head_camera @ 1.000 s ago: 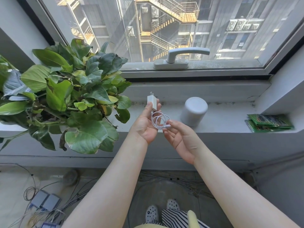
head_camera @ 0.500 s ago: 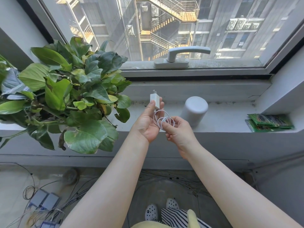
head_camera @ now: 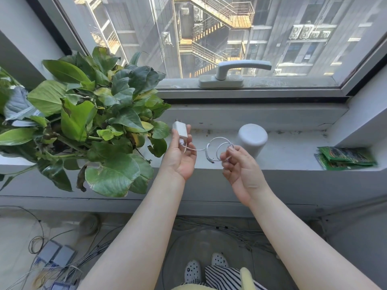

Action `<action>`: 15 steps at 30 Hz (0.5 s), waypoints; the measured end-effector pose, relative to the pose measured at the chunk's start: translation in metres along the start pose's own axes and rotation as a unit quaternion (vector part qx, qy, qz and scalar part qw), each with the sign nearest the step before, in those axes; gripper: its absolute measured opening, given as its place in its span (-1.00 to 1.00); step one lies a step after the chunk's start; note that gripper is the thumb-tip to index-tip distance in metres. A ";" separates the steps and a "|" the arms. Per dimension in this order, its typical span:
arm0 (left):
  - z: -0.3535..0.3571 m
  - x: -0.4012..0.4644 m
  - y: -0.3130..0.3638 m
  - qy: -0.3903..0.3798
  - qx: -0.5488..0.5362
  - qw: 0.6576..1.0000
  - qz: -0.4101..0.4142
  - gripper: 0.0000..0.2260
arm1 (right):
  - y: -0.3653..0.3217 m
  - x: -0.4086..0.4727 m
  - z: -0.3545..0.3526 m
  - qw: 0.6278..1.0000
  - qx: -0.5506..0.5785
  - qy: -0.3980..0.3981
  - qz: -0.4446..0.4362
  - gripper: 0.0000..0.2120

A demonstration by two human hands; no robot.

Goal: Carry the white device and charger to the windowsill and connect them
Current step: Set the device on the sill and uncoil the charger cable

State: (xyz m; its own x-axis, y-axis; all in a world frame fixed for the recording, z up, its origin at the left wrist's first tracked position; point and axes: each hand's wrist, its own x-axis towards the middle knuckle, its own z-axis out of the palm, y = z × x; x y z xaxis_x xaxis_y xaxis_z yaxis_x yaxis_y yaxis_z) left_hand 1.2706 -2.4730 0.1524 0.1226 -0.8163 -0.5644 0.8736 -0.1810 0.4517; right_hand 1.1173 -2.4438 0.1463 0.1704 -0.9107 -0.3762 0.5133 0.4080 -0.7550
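Note:
The white cylindrical device stands upright on the grey windowsill, just right of centre. My left hand is raised in front of the sill, holding the white charger plug with its prongs up. A thin white cable runs from the plug in two loose loops to my right hand, whose fingertips pinch the cable near its free end. The cable's connector tip hangs just below the loops, a short way left of the device and not touching it.
A large leafy green plant fills the sill's left part, its leaves close to my left hand. Green packets lie at the sill's right end. A window handle sits above. Cables and small boxes lie on the floor below.
My hands have moved apart. The coiled cable, bunched between them before, is now drawn out into loose loops, with my right hand nearer the device.

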 end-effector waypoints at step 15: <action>-0.005 0.003 0.004 -0.019 0.074 0.996 0.037 -0.80 | -0.012 0.004 -0.003 0.989 -0.140 -0.001 -0.049 -0.77</action>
State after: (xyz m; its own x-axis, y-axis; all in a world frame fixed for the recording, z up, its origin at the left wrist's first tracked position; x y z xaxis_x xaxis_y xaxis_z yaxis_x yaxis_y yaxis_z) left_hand 1.2770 -2.4734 0.1498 0.1633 -0.8496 -0.5014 0.7842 -0.1966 0.5885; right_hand 1.1092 -2.4519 0.1522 0.1323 -0.9470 -0.2927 0.2736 0.3187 -0.9075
